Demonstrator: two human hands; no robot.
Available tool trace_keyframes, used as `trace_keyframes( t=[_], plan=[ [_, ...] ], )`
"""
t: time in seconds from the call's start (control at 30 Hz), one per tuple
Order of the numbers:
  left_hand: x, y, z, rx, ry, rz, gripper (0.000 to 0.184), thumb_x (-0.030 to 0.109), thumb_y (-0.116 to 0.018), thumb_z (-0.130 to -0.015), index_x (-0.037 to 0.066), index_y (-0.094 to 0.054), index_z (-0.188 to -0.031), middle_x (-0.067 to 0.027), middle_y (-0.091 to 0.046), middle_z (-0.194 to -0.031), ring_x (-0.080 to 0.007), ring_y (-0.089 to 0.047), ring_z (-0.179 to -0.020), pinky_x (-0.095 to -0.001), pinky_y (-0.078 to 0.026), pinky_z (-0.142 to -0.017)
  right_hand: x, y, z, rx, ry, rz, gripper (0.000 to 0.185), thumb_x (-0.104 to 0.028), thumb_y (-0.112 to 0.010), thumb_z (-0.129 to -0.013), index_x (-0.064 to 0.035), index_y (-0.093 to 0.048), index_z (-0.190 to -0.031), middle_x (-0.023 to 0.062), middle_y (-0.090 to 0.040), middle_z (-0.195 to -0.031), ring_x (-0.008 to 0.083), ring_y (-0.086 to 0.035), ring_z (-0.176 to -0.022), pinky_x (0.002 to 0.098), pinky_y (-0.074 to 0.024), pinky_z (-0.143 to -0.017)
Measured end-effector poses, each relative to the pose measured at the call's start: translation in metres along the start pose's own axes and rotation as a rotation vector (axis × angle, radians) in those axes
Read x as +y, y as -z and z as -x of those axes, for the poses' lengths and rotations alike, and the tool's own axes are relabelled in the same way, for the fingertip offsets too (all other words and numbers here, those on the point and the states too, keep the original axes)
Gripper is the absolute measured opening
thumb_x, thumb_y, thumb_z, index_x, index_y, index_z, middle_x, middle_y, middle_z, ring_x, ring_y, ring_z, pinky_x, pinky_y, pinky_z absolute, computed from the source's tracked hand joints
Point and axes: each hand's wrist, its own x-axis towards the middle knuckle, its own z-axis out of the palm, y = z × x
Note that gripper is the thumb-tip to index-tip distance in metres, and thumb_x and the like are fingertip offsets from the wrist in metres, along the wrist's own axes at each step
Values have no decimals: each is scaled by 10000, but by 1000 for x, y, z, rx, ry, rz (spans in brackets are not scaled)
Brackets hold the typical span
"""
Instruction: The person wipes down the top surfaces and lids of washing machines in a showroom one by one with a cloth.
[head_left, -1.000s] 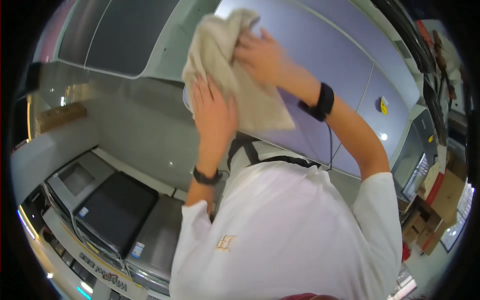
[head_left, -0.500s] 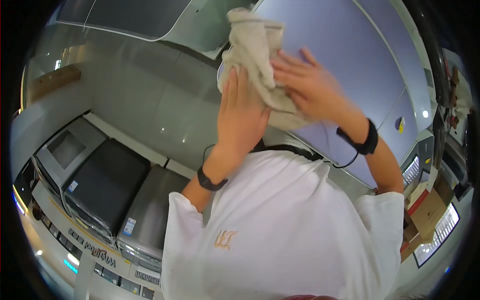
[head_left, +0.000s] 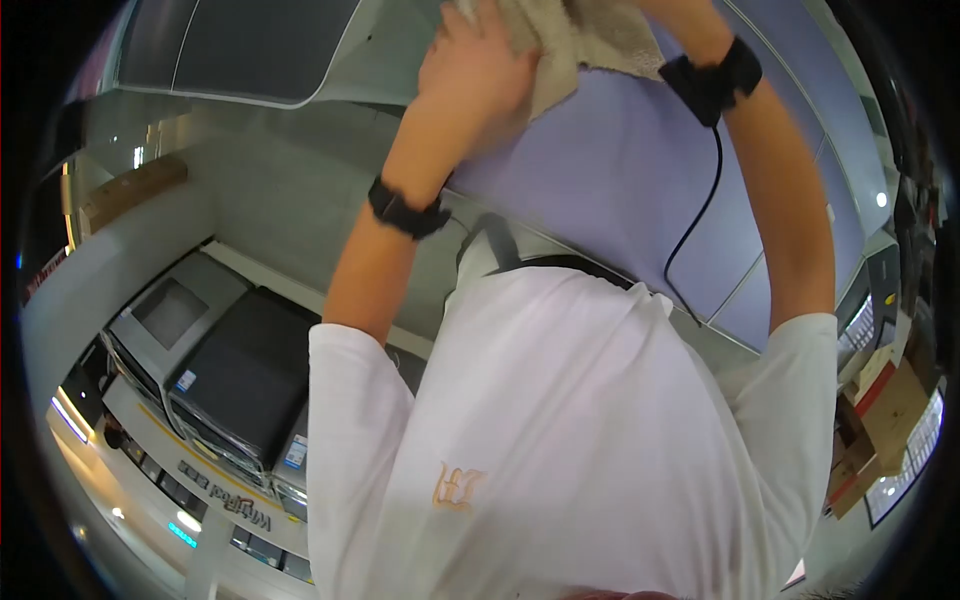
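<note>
A beige cloth (head_left: 618, 40), like a towel, lies spread over the purple-blue tabletop (head_left: 590, 150) at the top of the view, its upper part cut off by the frame. On the cloth's left edge, my left hand (head_left: 478, 65) rests palm down. Its fingers look stretched forward and apart, with some tips out of view and the thumb lying over the cloth. My right hand (head_left: 695, 25) is at the cloth's right side. Only its wrist and back show, and the fingers are out of frame.
Black bands with a cable (head_left: 695, 235) circle both wrists. A dark panel (head_left: 250, 50) with a pale rim is at upper left. Wrapped grey appliances (head_left: 240, 375) stand at lower left, and a cardboard box (head_left: 135, 193) lies on the floor. More cartons (head_left: 880, 425) are at right.
Both hands have moved forward and upward in the view, along with the cloth. The cloth was bunched between them and now looks more spread out. My right hand's fingers have left the frame.
</note>
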Motion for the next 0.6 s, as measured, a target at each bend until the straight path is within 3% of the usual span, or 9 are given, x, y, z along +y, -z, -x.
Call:
trace_keyframes(
  t=[0.03,0.13,0.2,0.27,0.37,0.47,0.6],
  plan=[
    [-8,-9,9,60,-54,-96,818,444,-603,-986,-58,-339,-1575,-401,-290,-1588,-572,-331,-1455,-577,-327,-1193,-21,2,19,-20,2,-26,355,-208,-538,-970,8,-672,-1218,244,-610,-1403,389,-600,-1261,516,-383,-1171],
    [-15,-29,49,150,-192,-339,785,456,-591,-994,-41,-371,-1561,-413,-240,-1603,-613,-254,-1469,-655,-275,-1184,-43,-17,74,-176,-18,110,483,-240,-625,-933,32,-611,-1332,301,-505,-1489,446,-507,-1363,617,-323,-1177],
    [-7,-30,86,67,-230,-410,744,444,-609,-988,-35,-417,-1523,-412,-231,-1604,-625,-202,-1484,-722,-232,-1165,-70,-31,122,-127,20,108,359,-109,-641,-884,-15,-657,-1230,127,-469,-1605,333,-389,-1516,609,-275,-1235],
    [-2,-30,114,-46,-280,-441,701,427,-633,-978,-30,-462,-1480,-406,-256,-1589,-620,-165,-1500,-764,-202,-1146,-105,-35,167,-101,-66,21,297,-118,-650,-885,-3,-676,-1158,153,-491,-1582,340,-428,-1483,603,-289,-1225],
    [5,-27,132,-139,-325,-390,655,386,-695,-941,-22,-512,-1419,-378,-339,-1529,-632,-217,-1466,-779,-207,-1132,-154,-31,216,-86,-272,-18,294,-107,-642,-869,1,-711,-1134,104,-588,-1487,280,-491,-1437,563,-303,-1227],
    [6,-25,131,-141,-356,-366,571,288,-736,-903,45,-569,-1392,-315,-423,-1472,-622,-298,-1421,-755,-249,-1140,-177,-31,247,-52,-434,-30,185,-87,-631,-895,-12,-719,-1040,85,-615,-1461,271,-520,-1412,571,-288,-1235],
    [11,-24,126,-141,-493,-347,544,155,-719,-850,187,-649,-1389,-223,-483,-1478,-599,-355,-1415,-711,-273,-1168,-178,-28,279,18,-518,-39,169,-79,-632,-922,-27,-722,-1055,55,-625,-1458,278,-534,-1399,592,-260,-1243]
  ],
)
